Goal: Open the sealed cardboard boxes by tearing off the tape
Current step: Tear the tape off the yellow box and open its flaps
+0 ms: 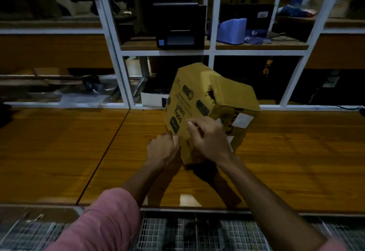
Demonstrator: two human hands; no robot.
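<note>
A brown cardboard box [213, 100] with black print stands tilted on one edge on the wooden table [296, 161], its printed face turned toward me. My left hand [163, 149] has its fingers curled against the box's lower left edge, gripping it. My right hand [207, 140] lies on the printed face, fingers bent, pinching at something on the surface near the lower corner. Whether that is tape, I cannot make out in the dim light. A white label [242, 121] sits on the box's right side.
White-framed shelves [211, 52] rise behind the table, holding a black printer [178, 26], blue cloth items [233, 31] and a white box [153, 98]. A seam [110, 144] divides the tabletop. A wire mesh panel [187, 233] lies at the near edge.
</note>
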